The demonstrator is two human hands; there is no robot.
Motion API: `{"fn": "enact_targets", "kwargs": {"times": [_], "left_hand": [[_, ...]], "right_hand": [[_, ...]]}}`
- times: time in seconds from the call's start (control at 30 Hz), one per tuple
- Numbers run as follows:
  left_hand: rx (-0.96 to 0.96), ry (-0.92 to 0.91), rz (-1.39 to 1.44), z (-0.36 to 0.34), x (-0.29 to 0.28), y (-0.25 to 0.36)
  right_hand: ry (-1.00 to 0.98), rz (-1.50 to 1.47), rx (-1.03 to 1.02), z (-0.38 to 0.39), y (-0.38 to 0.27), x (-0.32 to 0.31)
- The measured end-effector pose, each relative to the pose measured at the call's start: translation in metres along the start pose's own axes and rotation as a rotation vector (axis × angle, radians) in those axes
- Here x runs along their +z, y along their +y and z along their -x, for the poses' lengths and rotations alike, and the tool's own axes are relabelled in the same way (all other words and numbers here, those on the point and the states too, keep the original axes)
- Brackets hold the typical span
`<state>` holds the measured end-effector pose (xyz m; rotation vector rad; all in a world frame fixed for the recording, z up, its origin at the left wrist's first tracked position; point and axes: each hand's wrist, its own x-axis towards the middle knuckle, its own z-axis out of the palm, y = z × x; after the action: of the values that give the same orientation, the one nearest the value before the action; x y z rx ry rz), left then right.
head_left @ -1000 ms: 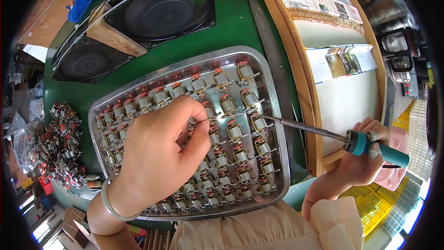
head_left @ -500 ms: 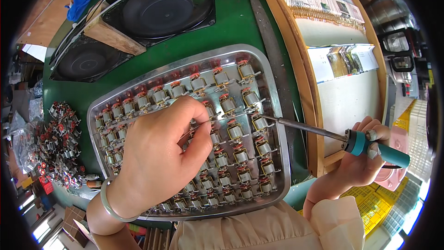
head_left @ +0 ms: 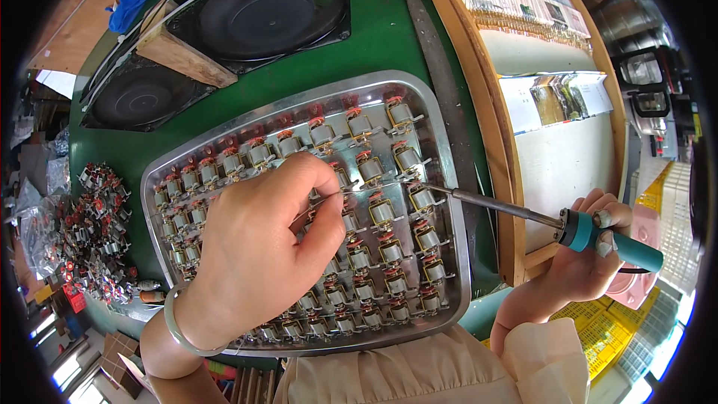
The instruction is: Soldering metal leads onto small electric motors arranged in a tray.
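A metal tray (head_left: 458, 254) holds rows of small silvery wire-wound coil parts (head_left: 381, 211) with red and copper-coloured ends. Over its middle, my left hand (head_left: 273, 232) pinches a thin silvery solder wire (head_left: 368, 186) between thumb and forefinger. The wire's end points right, toward a coil part (head_left: 421, 197) in the right-hand rows. My right hand (head_left: 594, 247), beyond the tray's right side, grips the teal handle of a soldering iron (head_left: 508, 207). Its tip comes in from the right at that same part; whether tip and wire touch is too small to tell.
Left of the tray lies a heap of similar coil parts (head_left: 96, 236). Two black round fans (head_left: 262, 19) stand behind, with a wooden block (head_left: 183, 58) across them. On the right are a dark metal strip (head_left: 437, 52) and a wooden-framed board (head_left: 497, 127). Pink and yellow containers (head_left: 598, 337) sit lower right.
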<state>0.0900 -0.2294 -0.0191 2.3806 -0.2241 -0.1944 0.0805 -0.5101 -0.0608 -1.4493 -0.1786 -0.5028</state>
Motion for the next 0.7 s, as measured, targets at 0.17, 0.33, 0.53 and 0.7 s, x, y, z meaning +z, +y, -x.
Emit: {"fn": "enact_targets", "kwargs": {"times": [0.17,0.33,0.53,0.7], "left_hand": [[-0.001,-0.017,-0.002,0.002,0.0,0.0],[-0.006,0.03,0.012,0.004,-0.005,0.002],[-0.057,0.062,-0.017,0.014,-0.015,-0.003],[-0.093,0.05,-0.016,0.021,-0.015,-0.008]], "right_hand": [[-0.011,-0.004,-0.003,0.001,0.0,0.0],[0.015,-0.016,-0.015,0.0,-0.001,0.002],[0.048,-0.045,-0.027,0.002,-0.005,0.003],[-0.047,0.005,0.056,0.008,-0.01,0.021]]}}
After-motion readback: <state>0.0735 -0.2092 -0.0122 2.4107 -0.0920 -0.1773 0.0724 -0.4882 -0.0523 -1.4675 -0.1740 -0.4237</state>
